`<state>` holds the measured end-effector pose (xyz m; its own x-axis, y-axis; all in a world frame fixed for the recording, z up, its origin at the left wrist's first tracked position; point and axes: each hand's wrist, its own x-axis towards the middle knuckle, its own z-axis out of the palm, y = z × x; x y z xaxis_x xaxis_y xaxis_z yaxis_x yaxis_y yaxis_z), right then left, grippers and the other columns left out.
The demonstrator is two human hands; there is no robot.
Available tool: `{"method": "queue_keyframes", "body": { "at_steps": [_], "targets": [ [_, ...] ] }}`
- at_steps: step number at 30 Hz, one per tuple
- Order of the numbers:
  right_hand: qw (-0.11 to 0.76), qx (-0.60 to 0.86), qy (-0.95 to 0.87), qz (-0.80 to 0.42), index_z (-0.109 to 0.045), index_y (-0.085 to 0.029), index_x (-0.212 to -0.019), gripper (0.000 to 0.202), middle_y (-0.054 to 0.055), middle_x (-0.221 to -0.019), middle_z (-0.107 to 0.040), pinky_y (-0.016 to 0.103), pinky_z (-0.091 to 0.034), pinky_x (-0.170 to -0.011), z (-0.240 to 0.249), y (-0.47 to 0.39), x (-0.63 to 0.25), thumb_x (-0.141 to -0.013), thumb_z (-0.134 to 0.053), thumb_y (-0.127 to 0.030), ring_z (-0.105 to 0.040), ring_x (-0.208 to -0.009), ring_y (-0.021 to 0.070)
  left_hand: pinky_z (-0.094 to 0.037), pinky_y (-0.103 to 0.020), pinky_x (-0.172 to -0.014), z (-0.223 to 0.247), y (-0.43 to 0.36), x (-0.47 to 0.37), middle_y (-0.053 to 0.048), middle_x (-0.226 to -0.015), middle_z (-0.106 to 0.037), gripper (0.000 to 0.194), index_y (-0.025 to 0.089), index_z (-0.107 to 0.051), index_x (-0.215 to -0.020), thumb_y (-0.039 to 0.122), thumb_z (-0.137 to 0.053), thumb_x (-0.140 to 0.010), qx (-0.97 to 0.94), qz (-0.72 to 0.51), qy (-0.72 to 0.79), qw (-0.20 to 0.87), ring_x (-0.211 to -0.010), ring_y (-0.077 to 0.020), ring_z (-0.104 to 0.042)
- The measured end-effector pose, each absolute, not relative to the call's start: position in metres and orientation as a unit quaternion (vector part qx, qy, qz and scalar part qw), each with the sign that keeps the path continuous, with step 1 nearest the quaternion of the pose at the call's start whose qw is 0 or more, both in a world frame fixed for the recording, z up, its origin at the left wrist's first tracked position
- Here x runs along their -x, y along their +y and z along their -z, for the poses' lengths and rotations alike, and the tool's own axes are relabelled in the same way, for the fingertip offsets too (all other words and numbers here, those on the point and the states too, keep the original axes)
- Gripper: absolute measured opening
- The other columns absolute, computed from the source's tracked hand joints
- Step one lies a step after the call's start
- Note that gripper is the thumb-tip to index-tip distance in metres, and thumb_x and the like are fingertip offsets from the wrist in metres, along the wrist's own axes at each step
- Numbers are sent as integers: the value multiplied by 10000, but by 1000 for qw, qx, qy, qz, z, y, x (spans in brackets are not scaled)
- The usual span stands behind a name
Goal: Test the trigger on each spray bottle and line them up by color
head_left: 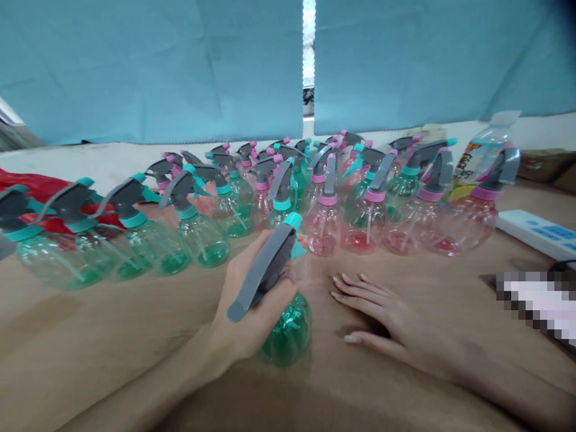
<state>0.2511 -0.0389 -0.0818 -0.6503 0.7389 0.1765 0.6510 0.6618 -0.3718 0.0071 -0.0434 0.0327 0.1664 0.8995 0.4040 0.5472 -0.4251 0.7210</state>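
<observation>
Bottle (290, 336) in left fingers (282, 295); open tabletop (324, 345) toward right fingers (362, 305).

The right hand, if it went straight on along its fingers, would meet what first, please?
The right hand would probably meet the left hand and its green bottle first, though depth is unclear and it might pass beyond them.

A translucent green spray bottle (290, 333), near the middle, has a grey trigger (261, 273) and turquoise nozzle (293, 220). Pale green bottles (166, 249) at left have turquoise collars (133, 219); pink bottles (364, 231) at right have pink collars (375, 195). The table (135, 318) is brown, the far curtain (180, 72) plain blue.
</observation>
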Motion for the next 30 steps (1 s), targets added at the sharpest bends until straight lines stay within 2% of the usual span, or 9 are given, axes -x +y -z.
{"method": "queue_keyframes", "body": {
  "at_steps": [6, 12, 18, 21, 24, 30],
  "targets": [
    [162, 387, -895, -151, -399, -241, -1447, 602, 54, -1519, -364, 518, -298, -1135, 80, -39, -251, -926, -516, -519, -321, -1398, 265, -438, -297, -557, -27, -44, -8, 29, -701, -519, 31, 250, -477, -766, 233, -502, -760, -715, -437, 499, 220, -641, -174, -560],
    [168, 384, -895, -153, -369, -267, -1460, 614, 49, -1520, -365, 521, -295, -1135, 83, -39, -253, -921, -535, -508, -320, -1398, 266, -436, -289, -532, -26, -45, -8, 26, -689, -546, 13, 244, -517, -767, 250, -507, -772, -714, -442, 506, 197, -604, -161, -543],
    [179, 382, -892, -160, -368, -279, -1460, 618, 47, -1516, -376, 517, -288, -1140, 84, -39, -252, -914, -549, -504, -326, -1396, 266, -506, -289, -633, -26, -44, -8, 22, -800, -618, 241, 253, -613, -994, 229, -506, -779, -723, -444, 481, 223, -694, -164, -601],
    [182, 381, -892, -163, -374, -285, -1457, 619, 44, -1515, -378, 519, -288, -1139, 84, -39, -253, -908, -558, -506, -326, -1396, 268, -513, -286, -652, -27, -44, -8, 16, -841, -641, 269, 254, -618, -1036, 241, -509, -790, -722, -436, 485, 231, -714, -165, -610],
    [186, 381, -891, -164, -373, -290, -1457, 618, 41, -1518, -374, 520, -291, -1138, 86, -39, -253, -908, -562, -500, -326, -1396, 269, -511, -292, -673, -27, -43, -8, 12, -869, -646, 269, 250, -611, -1045, 241, -507, -797, -723, -439, 480, 231, -718, -164, -607],
    [179, 384, -892, -159, -371, -276, -1459, 620, 45, -1516, -376, 517, -288, -1140, 84, -39, -253, -912, -549, -508, -324, -1397, 263, -463, -270, -592, -26, -43, -9, 36, -732, -546, 179, 227, -592, -952, 234, -514, -791, -722, -444, 478, 228, -628, -140, -537]
  ]
}}
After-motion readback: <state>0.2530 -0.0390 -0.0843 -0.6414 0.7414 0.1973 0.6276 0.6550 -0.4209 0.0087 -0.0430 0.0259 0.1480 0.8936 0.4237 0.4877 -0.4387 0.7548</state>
